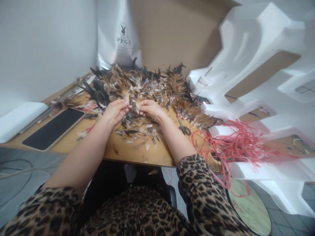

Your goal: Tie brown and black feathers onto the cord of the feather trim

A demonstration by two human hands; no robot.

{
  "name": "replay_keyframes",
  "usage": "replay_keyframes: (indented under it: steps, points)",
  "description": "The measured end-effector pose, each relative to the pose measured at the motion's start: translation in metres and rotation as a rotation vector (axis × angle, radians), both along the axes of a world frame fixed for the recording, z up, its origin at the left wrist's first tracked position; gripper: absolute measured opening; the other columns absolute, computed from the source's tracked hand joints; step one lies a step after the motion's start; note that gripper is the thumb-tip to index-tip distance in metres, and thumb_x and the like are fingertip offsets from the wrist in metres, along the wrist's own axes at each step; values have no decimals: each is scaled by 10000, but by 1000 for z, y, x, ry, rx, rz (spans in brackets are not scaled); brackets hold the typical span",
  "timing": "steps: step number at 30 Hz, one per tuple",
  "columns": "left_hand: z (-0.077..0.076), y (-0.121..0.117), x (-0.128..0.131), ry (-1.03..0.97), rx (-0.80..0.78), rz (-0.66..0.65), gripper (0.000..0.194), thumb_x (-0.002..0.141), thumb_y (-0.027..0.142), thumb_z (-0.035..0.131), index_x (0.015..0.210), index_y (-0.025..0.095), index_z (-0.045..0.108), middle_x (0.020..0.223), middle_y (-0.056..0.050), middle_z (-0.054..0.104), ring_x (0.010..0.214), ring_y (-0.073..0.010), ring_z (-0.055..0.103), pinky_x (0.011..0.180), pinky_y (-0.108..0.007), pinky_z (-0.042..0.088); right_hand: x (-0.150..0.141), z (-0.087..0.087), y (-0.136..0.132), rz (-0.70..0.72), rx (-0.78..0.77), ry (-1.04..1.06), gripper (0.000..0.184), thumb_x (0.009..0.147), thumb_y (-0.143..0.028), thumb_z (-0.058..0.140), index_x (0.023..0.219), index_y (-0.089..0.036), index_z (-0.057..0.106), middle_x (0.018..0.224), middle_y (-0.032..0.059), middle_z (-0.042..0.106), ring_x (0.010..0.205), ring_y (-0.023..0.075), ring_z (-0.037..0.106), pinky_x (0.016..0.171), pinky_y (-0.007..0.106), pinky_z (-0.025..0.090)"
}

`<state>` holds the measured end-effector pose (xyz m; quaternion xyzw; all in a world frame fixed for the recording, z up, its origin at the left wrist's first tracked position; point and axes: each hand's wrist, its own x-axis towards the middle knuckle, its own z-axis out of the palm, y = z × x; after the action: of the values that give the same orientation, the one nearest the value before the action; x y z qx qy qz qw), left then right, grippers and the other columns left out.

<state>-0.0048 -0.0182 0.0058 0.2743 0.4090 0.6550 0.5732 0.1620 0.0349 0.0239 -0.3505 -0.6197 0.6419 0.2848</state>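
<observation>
A large heap of brown, black and white feathers [147, 82] covers the back and middle of the wooden table [113, 147]. At its front edge my left hand [116, 111] is closed in a pinch on a small light-brown feather. Close beside it, my right hand [150, 109] pinches another pale brown feather between thumb and fingers. Grey and dark feathers lie between and below the two hands. Loose feather bits [145, 132] are scattered on the tabletop nearer to me. A pair of black-handled scissors [184, 128] rests to the right of my right forearm.
On the left lie a dark-screened phone [54, 127] and a white box-like object [22, 119]. Red plastic strings [241, 141] tangle over white foam pieces [268, 177] at the right. A silver printed bag [120, 36] and a cardboard panel [177, 32] stand behind the feathers.
</observation>
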Motion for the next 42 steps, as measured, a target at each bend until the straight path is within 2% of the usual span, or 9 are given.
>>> replay_keyframes:
  steps: [5, 9, 12, 15, 21, 26, 32, 42]
  points:
    - [-2, -2, 3, 40, 18, -28, 69, 701, 75, 687, 705, 94, 621, 613, -29, 635, 552, -69, 625, 492, -105, 472, -6, -1, -6, 23, 60, -63, 52, 683, -131, 649, 692, -117, 600, 489, -34, 594, 431, 39, 519, 400, 113, 374]
    - [2, -4, 6, 56, 6, -41, 86, 698, 85, 697, 699, 98, 611, 613, -29, 639, 554, -68, 627, 500, -106, 474, -9, -5, -9, 29, 81, -79, 100, 670, -158, 666, 642, -126, 576, 458, -46, 572, 404, 31, 483, 401, 117, 364]
    - [3, -4, 6, 35, 15, -26, 92, 694, 83, 701, 705, 102, 612, 616, -27, 642, 571, -77, 639, 500, -110, 478, -9, -5, -8, 10, 7, -34, 154, 650, -186, 693, 616, -129, 554, 453, -51, 560, 403, 32, 472, 398, 124, 354]
    - [2, -3, 4, 31, 21, -27, 68, 704, 84, 689, 741, 97, 634, 670, -40, 668, 580, -83, 651, 481, -113, 474, -7, -2, -5, -11, -105, 104, 231, 619, -229, 732, 615, -135, 521, 496, -52, 569, 415, 27, 455, 391, 133, 327]
    - [-2, -5, 4, 83, 1, -155, 55, 720, 99, 673, 772, 81, 675, 800, -98, 721, 579, -108, 668, 433, -130, 466, -2, 1, -1, -56, -191, 301, 308, 590, -257, 762, 663, -153, 481, 540, -67, 554, 446, 19, 433, 416, 135, 309]
    - [-1, -7, 6, 123, -11, -240, 89, 723, 138, 686, 793, 85, 697, 827, -128, 731, 579, -110, 669, 438, -123, 460, -7, -2, -2, -85, -127, 294, 319, 584, -291, 766, 639, -156, 483, 531, -67, 545, 463, 25, 438, 428, 144, 309]
    - [0, -7, 8, 112, -10, -227, 106, 699, 143, 715, 780, 76, 703, 769, -114, 726, 548, -85, 649, 427, -100, 440, -12, -7, -2, -137, -34, 282, 290, 616, -312, 752, 657, -155, 512, 494, -76, 522, 442, 30, 436, 443, 155, 319]
    - [2, -8, 11, 97, 15, -193, 105, 672, 82, 723, 772, 57, 700, 720, -91, 712, 560, -70, 645, 495, -95, 478, -17, -10, -5, -175, 24, 299, 324, 571, -364, 777, 663, -158, 544, 481, -80, 526, 431, 30, 426, 447, 167, 313]
